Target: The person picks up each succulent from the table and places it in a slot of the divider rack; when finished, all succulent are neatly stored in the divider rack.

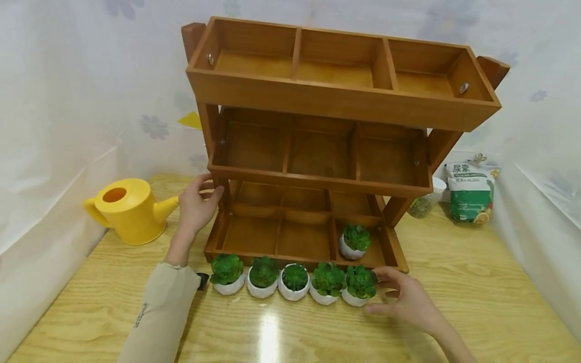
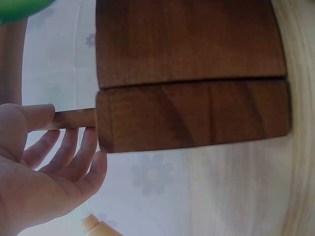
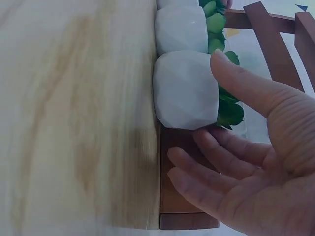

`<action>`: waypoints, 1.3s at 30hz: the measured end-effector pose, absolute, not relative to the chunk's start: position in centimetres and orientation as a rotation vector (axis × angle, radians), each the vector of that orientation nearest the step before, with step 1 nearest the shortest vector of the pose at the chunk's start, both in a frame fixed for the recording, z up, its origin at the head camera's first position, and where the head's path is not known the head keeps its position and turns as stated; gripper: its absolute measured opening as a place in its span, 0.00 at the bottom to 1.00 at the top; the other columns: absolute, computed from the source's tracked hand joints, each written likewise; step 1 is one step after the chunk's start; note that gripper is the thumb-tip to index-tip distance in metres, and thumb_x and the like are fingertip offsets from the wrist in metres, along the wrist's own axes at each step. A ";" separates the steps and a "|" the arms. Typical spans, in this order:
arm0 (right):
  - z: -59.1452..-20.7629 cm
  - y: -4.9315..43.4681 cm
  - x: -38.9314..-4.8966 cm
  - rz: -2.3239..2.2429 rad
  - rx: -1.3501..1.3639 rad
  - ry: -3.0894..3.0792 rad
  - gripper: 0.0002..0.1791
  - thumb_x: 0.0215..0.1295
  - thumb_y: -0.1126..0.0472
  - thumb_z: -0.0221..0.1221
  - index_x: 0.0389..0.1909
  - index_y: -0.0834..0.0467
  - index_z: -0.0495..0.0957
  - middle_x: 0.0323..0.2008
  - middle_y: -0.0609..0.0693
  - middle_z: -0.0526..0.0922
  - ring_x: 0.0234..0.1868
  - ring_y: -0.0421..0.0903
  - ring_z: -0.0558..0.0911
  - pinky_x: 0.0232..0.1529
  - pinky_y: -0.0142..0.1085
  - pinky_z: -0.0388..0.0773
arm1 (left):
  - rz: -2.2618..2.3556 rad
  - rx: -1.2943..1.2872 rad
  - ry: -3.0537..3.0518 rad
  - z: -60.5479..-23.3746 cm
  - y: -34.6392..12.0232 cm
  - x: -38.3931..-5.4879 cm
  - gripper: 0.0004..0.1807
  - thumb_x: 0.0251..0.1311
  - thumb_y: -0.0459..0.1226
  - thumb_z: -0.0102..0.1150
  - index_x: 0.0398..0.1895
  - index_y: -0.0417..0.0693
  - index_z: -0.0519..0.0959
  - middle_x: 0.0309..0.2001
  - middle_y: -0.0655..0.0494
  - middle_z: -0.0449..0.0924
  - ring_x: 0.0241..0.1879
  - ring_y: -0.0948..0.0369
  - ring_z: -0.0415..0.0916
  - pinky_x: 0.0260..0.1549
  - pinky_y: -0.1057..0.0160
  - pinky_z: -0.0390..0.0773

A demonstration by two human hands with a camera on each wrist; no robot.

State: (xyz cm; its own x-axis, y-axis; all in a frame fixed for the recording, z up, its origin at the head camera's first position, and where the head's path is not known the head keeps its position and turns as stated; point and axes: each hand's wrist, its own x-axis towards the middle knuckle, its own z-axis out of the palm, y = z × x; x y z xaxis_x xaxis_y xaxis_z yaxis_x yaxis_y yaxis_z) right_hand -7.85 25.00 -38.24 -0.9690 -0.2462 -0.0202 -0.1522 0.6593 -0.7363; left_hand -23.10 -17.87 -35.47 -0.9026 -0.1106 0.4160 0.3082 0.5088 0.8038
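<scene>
My left hand (image 1: 198,201) grips the left upright of a brown wooden three-tier shelf (image 1: 290,93); in the left wrist view its thumb lies on one side of the wooden bar (image 2: 74,118) and its fingers on the other. In front of the shelf stands a row of several green succulents in white faceted pots. Beside the rightmost potted succulent (image 1: 360,283) is my right hand (image 1: 408,300), fingers spread and loosely bent. In the right wrist view the thumb overlaps the rim of its white pot (image 3: 186,91), with fingertips near the pot's side.
Another potted succulent (image 1: 355,242) sits in the lowest tier's front right compartment. A yellow watering can (image 1: 131,212) stands left of the shelf. At the right are a green and white bag (image 1: 472,194) and a white-lidded jar (image 1: 426,199). White flowered sheeting surrounds the wood-grain table (image 1: 454,282).
</scene>
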 end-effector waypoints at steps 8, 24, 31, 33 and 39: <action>-38.5 23.6 -7.7 -1.103 -0.277 2.883 0.39 0.42 0.49 0.76 0.54 0.62 0.74 0.45 0.55 0.81 0.39 0.50 0.83 0.36 0.39 0.82 | -1.370 -0.171 -2.338 -35.5 -17.8 -23.3 0.21 0.64 0.33 0.57 0.59 0.34 0.72 0.47 0.33 0.79 0.43 0.40 0.80 0.43 0.46 0.81; -38.2 22.6 -7.7 -1.033 -0.213 2.977 0.38 0.38 0.48 0.78 0.49 0.62 0.76 0.41 0.52 0.83 0.35 0.45 0.82 0.33 0.37 0.81 | -1.359 -0.188 -2.324 -35.4 -17.9 -23.3 0.20 0.64 0.33 0.57 0.58 0.34 0.73 0.47 0.33 0.79 0.43 0.40 0.80 0.43 0.45 0.80; -38.4 22.5 -7.7 -1.009 -0.186 2.987 0.38 0.37 0.47 0.78 0.49 0.63 0.76 0.42 0.53 0.83 0.36 0.45 0.82 0.34 0.37 0.81 | -1.355 -0.179 -2.334 -35.4 -18.0 -23.3 0.20 0.64 0.33 0.57 0.58 0.34 0.73 0.48 0.33 0.79 0.43 0.40 0.80 0.43 0.45 0.80; -38.4 22.4 -7.8 -1.004 -0.183 2.993 0.38 0.37 0.47 0.78 0.49 0.62 0.77 0.42 0.52 0.83 0.37 0.45 0.82 0.35 0.38 0.82 | -1.358 -0.173 -2.332 -35.4 -18.0 -23.2 0.20 0.64 0.33 0.57 0.58 0.34 0.73 0.48 0.33 0.78 0.43 0.40 0.80 0.43 0.44 0.80; -38.2 22.4 -7.6 -0.983 -0.112 2.979 0.38 0.36 0.46 0.78 0.48 0.61 0.78 0.42 0.53 0.84 0.37 0.47 0.83 0.34 0.39 0.82 | -1.363 -0.153 -2.350 -35.5 -18.0 -23.2 0.20 0.64 0.33 0.57 0.59 0.35 0.73 0.48 0.33 0.79 0.43 0.40 0.80 0.43 0.45 0.80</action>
